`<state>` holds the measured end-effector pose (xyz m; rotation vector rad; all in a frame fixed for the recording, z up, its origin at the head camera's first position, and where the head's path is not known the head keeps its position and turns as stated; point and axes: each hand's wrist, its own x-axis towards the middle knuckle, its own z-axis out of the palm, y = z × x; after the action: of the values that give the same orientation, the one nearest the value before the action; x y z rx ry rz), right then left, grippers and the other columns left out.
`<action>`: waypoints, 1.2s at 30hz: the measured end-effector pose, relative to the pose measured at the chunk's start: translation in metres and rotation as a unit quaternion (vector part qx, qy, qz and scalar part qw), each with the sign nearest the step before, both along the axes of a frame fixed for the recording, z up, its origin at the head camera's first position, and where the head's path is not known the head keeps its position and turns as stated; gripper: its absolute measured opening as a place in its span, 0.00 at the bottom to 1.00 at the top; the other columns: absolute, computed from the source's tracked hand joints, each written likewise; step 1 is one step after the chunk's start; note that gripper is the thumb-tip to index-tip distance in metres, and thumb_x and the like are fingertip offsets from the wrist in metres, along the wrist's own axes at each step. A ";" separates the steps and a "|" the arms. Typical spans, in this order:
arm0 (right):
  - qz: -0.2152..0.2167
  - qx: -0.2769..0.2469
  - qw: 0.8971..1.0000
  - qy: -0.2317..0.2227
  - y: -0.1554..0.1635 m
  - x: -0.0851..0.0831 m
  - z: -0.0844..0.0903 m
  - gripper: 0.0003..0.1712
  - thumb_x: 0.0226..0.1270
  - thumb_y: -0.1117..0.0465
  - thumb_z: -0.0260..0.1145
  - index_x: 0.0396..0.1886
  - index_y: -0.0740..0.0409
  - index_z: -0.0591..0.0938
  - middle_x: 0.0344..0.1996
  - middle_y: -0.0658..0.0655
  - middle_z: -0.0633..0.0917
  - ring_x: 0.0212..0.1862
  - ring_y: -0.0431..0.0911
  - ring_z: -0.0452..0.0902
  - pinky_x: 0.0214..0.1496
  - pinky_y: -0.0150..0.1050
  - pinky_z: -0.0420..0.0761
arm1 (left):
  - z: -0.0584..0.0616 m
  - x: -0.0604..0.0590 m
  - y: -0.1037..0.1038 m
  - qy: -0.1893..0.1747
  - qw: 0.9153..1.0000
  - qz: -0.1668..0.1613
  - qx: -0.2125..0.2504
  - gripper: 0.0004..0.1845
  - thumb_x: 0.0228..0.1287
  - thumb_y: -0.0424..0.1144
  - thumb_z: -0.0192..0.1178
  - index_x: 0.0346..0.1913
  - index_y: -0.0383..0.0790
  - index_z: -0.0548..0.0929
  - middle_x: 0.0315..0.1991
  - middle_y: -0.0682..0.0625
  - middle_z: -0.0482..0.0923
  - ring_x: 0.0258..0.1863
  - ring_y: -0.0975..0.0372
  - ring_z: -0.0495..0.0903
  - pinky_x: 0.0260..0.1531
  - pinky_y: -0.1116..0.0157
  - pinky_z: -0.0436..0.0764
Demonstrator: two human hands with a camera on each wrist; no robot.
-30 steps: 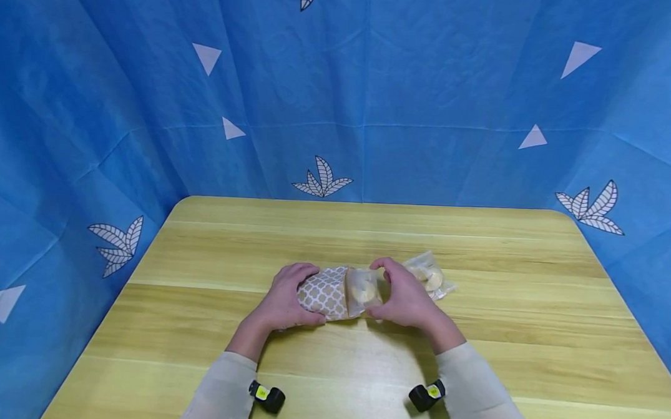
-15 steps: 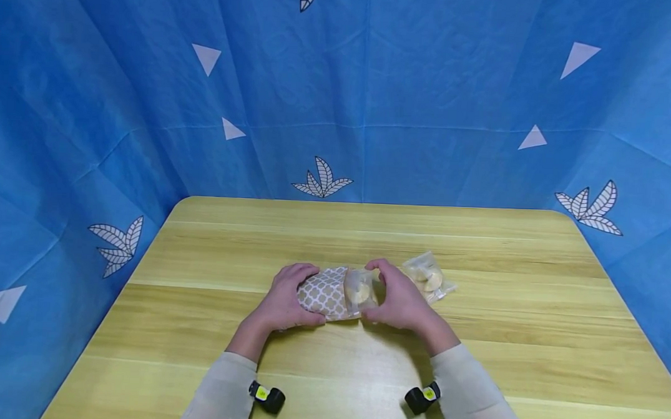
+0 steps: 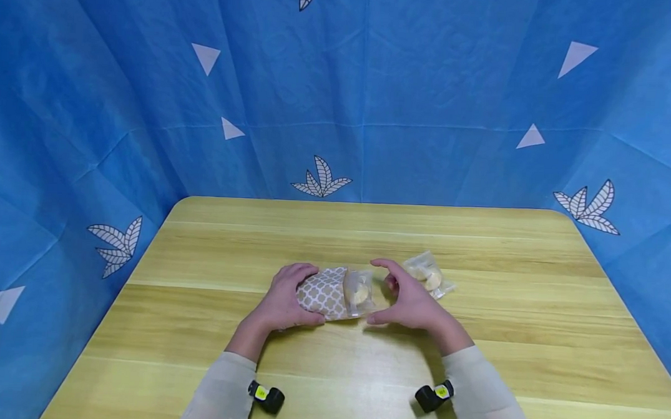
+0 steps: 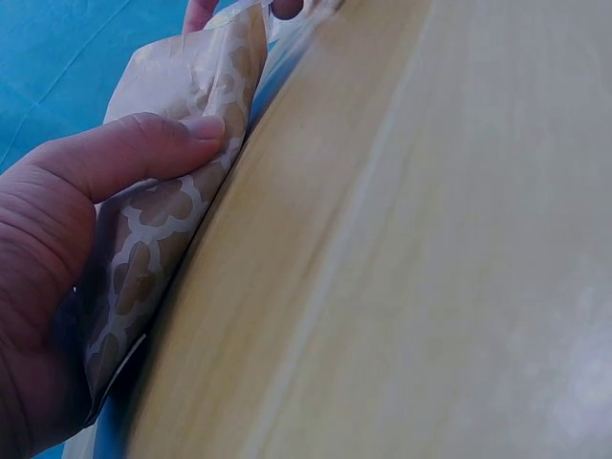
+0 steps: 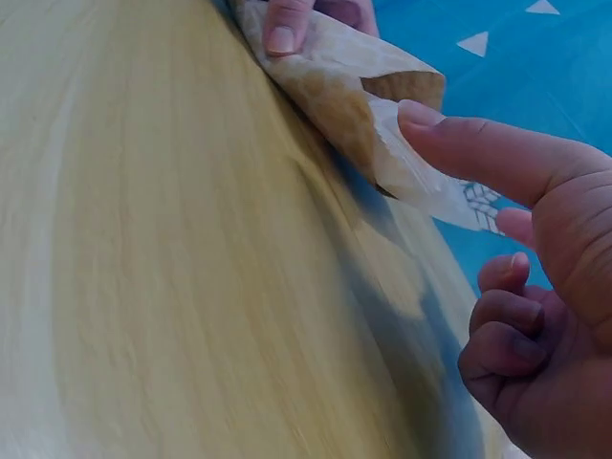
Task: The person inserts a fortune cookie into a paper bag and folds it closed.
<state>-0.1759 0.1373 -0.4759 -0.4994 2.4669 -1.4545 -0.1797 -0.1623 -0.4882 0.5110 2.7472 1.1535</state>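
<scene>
My left hand (image 3: 288,296) grips a brown paper bag (image 3: 323,293) with a white lattice pattern, which lies on the wooden table (image 3: 368,236). In the left wrist view its thumb (image 4: 143,153) presses on the bag (image 4: 158,258). A clear packet (image 3: 359,292) with a pale biscuit sticks halfway out of the bag's mouth. My right hand (image 3: 407,297) curves around the packet's free end. In the right wrist view one straight fingertip (image 5: 421,117) touches the clear wrapper (image 5: 421,182), while the other fingers curl on nothing.
A second clear packet of biscuits (image 3: 429,276) lies just behind my right hand. Blue cloth with white leaves and triangles (image 3: 340,110) walls the table on three sides. Black wrist cameras (image 3: 268,397) sit on both sleeves.
My right hand pushed the packet a little further into the bag, then drew back to the right and loosened from it. The left hand has held still.
</scene>
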 end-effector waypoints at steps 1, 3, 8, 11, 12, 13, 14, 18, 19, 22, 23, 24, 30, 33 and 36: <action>-0.001 -0.010 1.000 -0.005 0.002 0.000 0.000 0.62 0.37 0.55 0.88 0.74 0.48 0.65 0.38 0.59 0.69 0.40 0.51 0.65 0.41 0.44 0.71 | 0.000 0.000 0.000 0.000 1.000 0.000 0.000 0.53 0.31 0.51 0.84 0.68 0.46 0.74 0.67 0.52 0.67 0.68 0.54 0.59 0.66 0.48 0.60; 0.001 -0.028 0.999 -0.015 0.005 -0.001 0.000 0.60 0.39 0.59 0.87 0.74 0.50 0.66 0.36 0.60 0.67 0.37 0.51 0.63 0.37 0.42 0.69 | 0.000 0.000 0.000 0.001 1.000 -0.001 0.000 0.53 0.31 0.51 0.84 0.69 0.46 0.74 0.67 0.52 0.67 0.68 0.54 0.59 0.66 0.48 0.60; 0.007 -0.037 0.999 -0.018 0.010 -0.002 0.000 0.54 0.43 0.66 0.84 0.73 0.52 0.69 0.31 0.59 0.66 0.30 0.48 0.60 0.34 0.40 0.67 | 0.001 0.000 0.000 0.000 1.000 -0.002 0.001 0.53 0.31 0.51 0.84 0.69 0.46 0.74 0.67 0.52 0.67 0.68 0.54 0.59 0.67 0.49 0.60; 0.011 -0.024 1.000 -0.009 0.011 -0.003 -0.002 0.52 0.45 0.66 0.83 0.72 0.53 0.70 0.30 0.59 0.67 0.29 0.47 0.61 0.34 0.40 0.68 | 0.002 0.000 0.000 -0.001 1.000 -0.003 0.002 0.53 0.32 0.51 0.84 0.69 0.46 0.74 0.67 0.51 0.67 0.69 0.54 0.59 0.67 0.49 0.59; 0.013 -0.019 1.000 -0.006 0.011 -0.004 -0.002 0.51 0.46 0.66 0.83 0.72 0.54 0.70 0.30 0.59 0.67 0.29 0.47 0.62 0.35 0.40 0.69 | 0.002 0.001 0.000 -0.001 1.000 -0.003 0.002 0.53 0.32 0.50 0.84 0.69 0.45 0.74 0.67 0.51 0.67 0.69 0.54 0.59 0.67 0.48 0.59; 0.015 -0.015 1.000 -0.004 0.011 -0.004 -0.003 0.51 0.47 0.66 0.83 0.72 0.54 0.70 0.30 0.59 0.67 0.29 0.47 0.62 0.35 0.40 0.69 | 0.002 0.001 0.000 -0.002 1.000 -0.003 0.000 0.53 0.32 0.51 0.84 0.69 0.46 0.74 0.67 0.51 0.67 0.69 0.54 0.59 0.67 0.49 0.59; 0.015 -0.012 1.000 -0.002 0.010 -0.004 -0.003 0.50 0.47 0.66 0.83 0.72 0.54 0.70 0.30 0.59 0.68 0.30 0.47 0.62 0.35 0.40 0.69 | 0.002 0.001 0.001 -0.002 1.000 -0.002 0.000 0.53 0.32 0.51 0.84 0.69 0.46 0.74 0.67 0.51 0.67 0.69 0.54 0.59 0.67 0.49 0.59; 0.018 -0.010 1.000 0.002 0.009 -0.004 -0.004 0.49 0.48 0.66 0.82 0.72 0.55 0.70 0.30 0.59 0.68 0.31 0.47 0.63 0.36 0.41 0.69 | 0.002 0.001 0.001 0.000 1.000 -0.001 0.000 0.53 0.31 0.50 0.84 0.68 0.46 0.74 0.67 0.51 0.68 0.68 0.54 0.59 0.67 0.48 0.59; 0.018 -0.010 1.000 0.002 0.009 -0.004 -0.004 0.49 0.48 0.66 0.82 0.71 0.54 0.71 0.30 0.59 0.68 0.31 0.47 0.63 0.37 0.41 0.69 | 0.002 0.001 0.001 0.001 1.000 0.000 0.000 0.53 0.31 0.50 0.84 0.68 0.46 0.74 0.67 0.51 0.68 0.68 0.54 0.59 0.67 0.48 0.59; 0.020 -0.015 1.000 0.003 0.008 -0.004 -0.003 0.48 0.48 0.65 0.82 0.71 0.54 0.71 0.29 0.59 0.68 0.31 0.48 0.63 0.37 0.41 0.69 | 0.001 0.001 0.001 0.003 1.000 0.000 0.001 0.53 0.31 0.50 0.85 0.68 0.46 0.74 0.67 0.52 0.68 0.68 0.54 0.59 0.67 0.48 0.59; 0.022 -0.018 1.000 0.003 0.007 -0.004 -0.003 0.47 0.48 0.65 0.82 0.70 0.54 0.72 0.29 0.59 0.68 0.31 0.48 0.63 0.38 0.41 0.69 | 0.001 0.000 0.001 0.003 1.000 0.000 0.001 0.53 0.31 0.50 0.84 0.68 0.46 0.74 0.67 0.51 0.68 0.68 0.54 0.59 0.67 0.48 0.59; 0.023 -0.022 0.999 0.004 0.006 -0.004 -0.003 0.47 0.48 0.65 0.82 0.70 0.55 0.72 0.29 0.59 0.69 0.31 0.48 0.64 0.38 0.41 0.69 | 0.001 0.000 0.001 0.002 1.000 0.000 0.000 0.53 0.31 0.51 0.84 0.68 0.46 0.74 0.67 0.51 0.68 0.68 0.54 0.59 0.67 0.48 0.59; 0.021 -0.026 0.999 0.008 -0.003 -0.003 0.000 0.46 0.48 0.67 0.82 0.69 0.60 0.73 0.27 0.62 0.70 0.30 0.47 0.62 0.38 0.41 0.68 | -0.001 -0.001 0.001 -0.001 1.000 0.000 0.003 0.53 0.31 0.50 0.84 0.68 0.45 0.74 0.67 0.51 0.68 0.69 0.54 0.59 0.67 0.49 0.59; 0.024 -0.025 0.999 0.003 -0.007 -0.001 0.008 0.45 0.50 0.69 0.80 0.69 0.63 0.72 0.27 0.66 0.69 0.30 0.48 0.62 0.39 0.42 0.68 | -0.001 -0.001 0.001 -0.001 1.000 0.002 0.003 0.53 0.30 0.50 0.84 0.68 0.45 0.74 0.67 0.51 0.68 0.68 0.54 0.59 0.67 0.49 0.59; 0.026 -0.036 0.999 -0.004 -0.008 0.000 0.010 0.42 0.52 0.71 0.78 0.68 0.66 0.72 0.27 0.68 0.68 0.30 0.49 0.62 0.39 0.43 0.67 | -0.001 -0.001 0.001 -0.001 1.000 0.001 0.004 0.53 0.31 0.51 0.84 0.68 0.46 0.74 0.67 0.51 0.68 0.68 0.54 0.59 0.67 0.49 0.59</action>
<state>-0.1761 0.1291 -0.4656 -0.5650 2.3838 -1.5256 -0.1805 -0.1617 -0.4890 0.5093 2.7433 1.1646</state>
